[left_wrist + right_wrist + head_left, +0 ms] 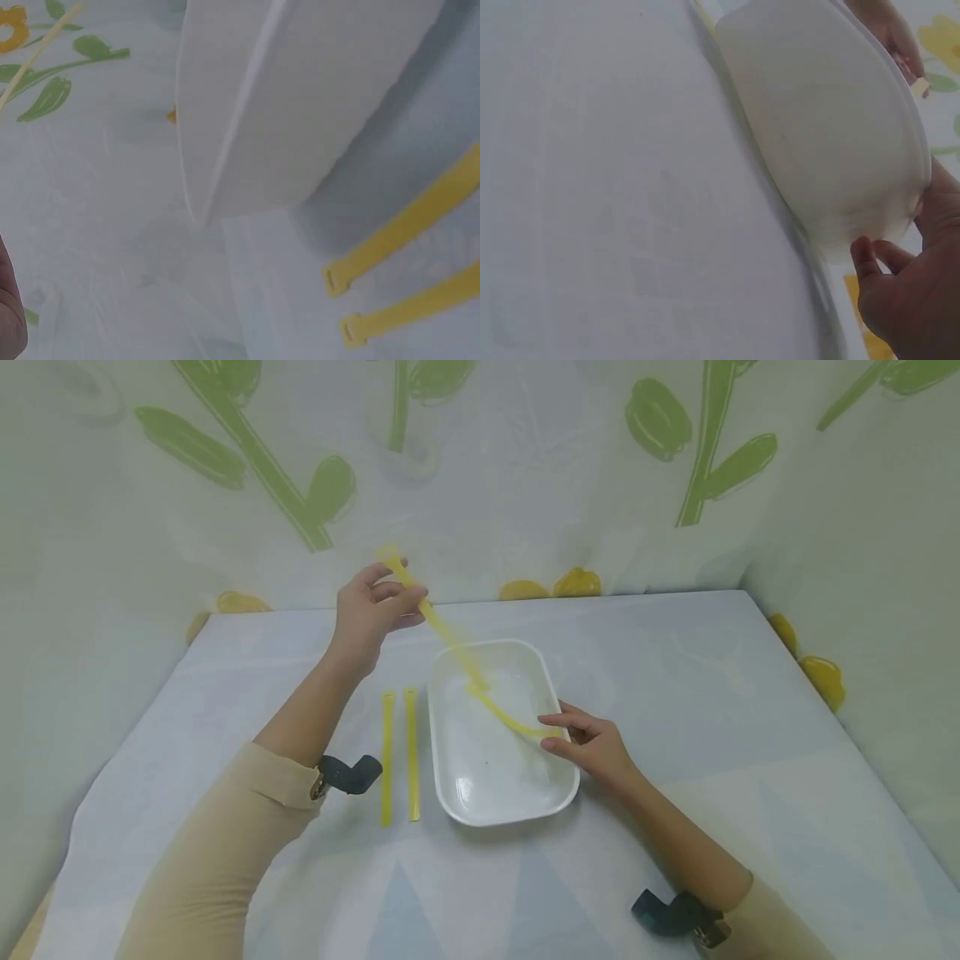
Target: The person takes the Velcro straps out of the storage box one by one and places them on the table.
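My left hand, raised over the far left corner of the white tray, pinches a yellow slotted strap that slants down into the tray area, blurred. From its lower end a second yellow length curves to my right hand at the tray's right rim. Whether the two lengths are joined or overlap, I cannot tell. The right thumb and forefinger are around that length's end. In the right wrist view, the other right fingers curl beside the tray's outer wall.
Two more yellow straps lie side by side left of the tray; their slotted ends show in the left wrist view. A white cloth covers the table. Leaf-patterned curtain stands behind and at both sides.
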